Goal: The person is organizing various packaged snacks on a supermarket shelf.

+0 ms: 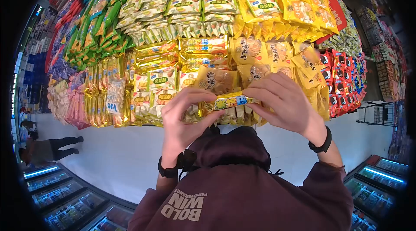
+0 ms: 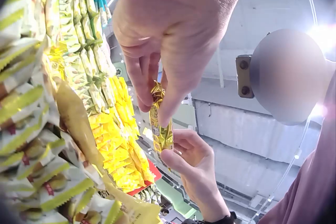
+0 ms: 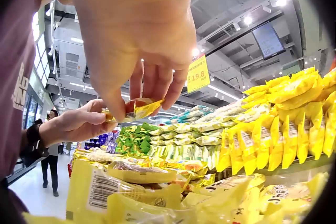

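A slim, gold-wrapped snack bar (image 1: 230, 102) with bright printed characters is held level between both hands, above the front of the snack display. My left hand (image 1: 180, 112) pinches its left end between thumb and fingers, and my right hand (image 1: 284, 103) pinches the other end. In the left wrist view the shiny gold bar (image 2: 162, 132) hangs between the near left hand (image 2: 173, 35) and the far right hand (image 2: 197, 166). Seen from the right wrist, the wrapper's end (image 3: 147, 109) pokes out between the right hand's (image 3: 134, 40) thumb and fingers.
Just beyond the hands lie brown-yellow bags (image 1: 216, 79), gold bar packs (image 1: 203, 47) and white-green packets (image 1: 162, 79). Yellow bags (image 1: 299, 10) pile up farther back. A price sign (image 3: 198, 75) hangs above. A person (image 1: 47, 148) stands at far left, and a cart (image 1: 377, 113) at right.
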Motion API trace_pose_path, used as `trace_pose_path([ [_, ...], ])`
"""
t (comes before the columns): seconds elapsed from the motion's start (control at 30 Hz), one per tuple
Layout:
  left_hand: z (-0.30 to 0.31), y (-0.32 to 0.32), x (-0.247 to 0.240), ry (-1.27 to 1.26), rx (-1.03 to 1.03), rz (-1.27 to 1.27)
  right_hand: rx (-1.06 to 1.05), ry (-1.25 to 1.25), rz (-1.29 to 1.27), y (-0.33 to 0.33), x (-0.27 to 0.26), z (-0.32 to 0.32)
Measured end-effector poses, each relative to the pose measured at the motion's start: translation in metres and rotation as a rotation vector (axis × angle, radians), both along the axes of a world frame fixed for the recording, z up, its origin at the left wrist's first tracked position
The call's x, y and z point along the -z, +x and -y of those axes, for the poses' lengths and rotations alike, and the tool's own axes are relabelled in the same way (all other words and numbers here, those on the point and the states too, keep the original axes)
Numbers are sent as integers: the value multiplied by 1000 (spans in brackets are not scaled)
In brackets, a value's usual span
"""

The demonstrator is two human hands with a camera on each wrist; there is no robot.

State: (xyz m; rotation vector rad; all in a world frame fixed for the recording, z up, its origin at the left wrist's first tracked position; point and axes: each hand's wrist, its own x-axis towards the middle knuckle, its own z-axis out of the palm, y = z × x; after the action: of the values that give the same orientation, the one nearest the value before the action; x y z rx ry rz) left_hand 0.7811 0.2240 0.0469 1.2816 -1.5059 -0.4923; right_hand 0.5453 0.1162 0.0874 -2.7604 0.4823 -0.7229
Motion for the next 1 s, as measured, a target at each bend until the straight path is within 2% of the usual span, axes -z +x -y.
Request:
trace_pose_path([
  [0.2,2,46,-13,-20,-53,221,19,11,-174,48,-11,-1],
  [0.33,26,68,-24,-72,-34,385,31,98,-153,69,-22,19],
  [0.37,36,73,-23,-75,-17,417,-28,91,-67,74,-15,32],
  [0.53,78,85,-12,-36,8,693,-64,143,-118,90,12,83],
  [0.67,98,88,-7,-20,-6,743,30,159,-228,100,21,98],
  [0.8,104,93,-3,46,-9,799,-6,190,-169,102,31,105],
  [1.0,106,96,5,96,8,725,-13,163,-132,100,39,102],
])
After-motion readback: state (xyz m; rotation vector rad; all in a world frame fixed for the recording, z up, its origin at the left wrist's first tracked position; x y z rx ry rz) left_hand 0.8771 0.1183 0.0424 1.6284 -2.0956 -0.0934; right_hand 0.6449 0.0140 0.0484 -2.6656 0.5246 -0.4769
